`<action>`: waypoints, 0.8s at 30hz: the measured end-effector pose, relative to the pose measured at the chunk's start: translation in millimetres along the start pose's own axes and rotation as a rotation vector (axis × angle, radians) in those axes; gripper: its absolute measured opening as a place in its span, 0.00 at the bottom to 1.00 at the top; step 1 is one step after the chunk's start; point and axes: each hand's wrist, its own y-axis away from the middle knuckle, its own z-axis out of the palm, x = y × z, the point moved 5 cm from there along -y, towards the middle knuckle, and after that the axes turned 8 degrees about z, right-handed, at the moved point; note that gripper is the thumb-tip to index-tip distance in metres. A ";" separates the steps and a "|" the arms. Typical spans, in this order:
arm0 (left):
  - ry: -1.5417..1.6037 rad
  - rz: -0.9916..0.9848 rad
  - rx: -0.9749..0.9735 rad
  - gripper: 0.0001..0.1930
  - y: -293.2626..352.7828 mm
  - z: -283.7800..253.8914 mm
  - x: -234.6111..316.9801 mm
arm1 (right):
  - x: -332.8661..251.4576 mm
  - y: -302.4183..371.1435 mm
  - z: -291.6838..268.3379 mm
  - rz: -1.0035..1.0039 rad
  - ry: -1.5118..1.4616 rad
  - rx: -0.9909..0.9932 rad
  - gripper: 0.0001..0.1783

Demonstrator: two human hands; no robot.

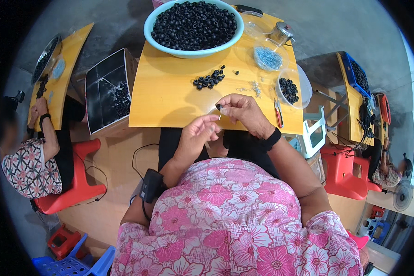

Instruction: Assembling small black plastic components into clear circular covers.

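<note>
Over the table's near edge, my right hand [244,112] pinches a small black round part [219,106] between thumb and fingers. Just left of it, my left hand [198,134] is closed in a pinch on a tiny pale, silvery piece [219,117], too small to name surely. The two hands are close but apart. Beyond them a loose group of black ring-like parts [209,81] lies on the yellow table [165,92]. Tiny clear or silvery pieces [255,88] are scattered to their right.
A large pale-blue basin [148,36] heaped with black parts stands at the back. On the right are tubs of bluish pieces [268,58] and black parts [289,89], a metal pot [283,32] and red-handled snips [278,113]. A lined carton [106,92] and another person [37,156] are left.
</note>
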 end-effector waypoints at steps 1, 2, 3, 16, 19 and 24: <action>0.001 0.001 0.000 0.17 -1.7 0.5 -2.5 | 1.2 6.6 4.7 0.033 -0.132 -0.077 0.09; 0.145 -0.029 0.021 0.16 -3.2 1.0 -9.1 | 5.9 10.4 4.7 0.055 -0.111 -0.112 0.11; 0.287 -0.061 0.042 0.15 -3.4 3.3 -9.7 | 8.8 14.2 6.4 0.055 -0.111 -0.114 0.11; 0.444 -0.133 0.037 0.10 35.7 21.0 -12.6 | 17.7 65.5 44.9 -0.157 -0.026 -0.113 0.11; 0.429 -0.134 0.043 0.09 41.7 21.0 -11.8 | 23.0 69.1 46.5 -0.135 -0.039 -0.126 0.14; 0.433 -0.130 -0.011 0.09 41.7 25.7 -8.6 | 19.3 79.0 44.0 -0.226 0.090 0.001 0.15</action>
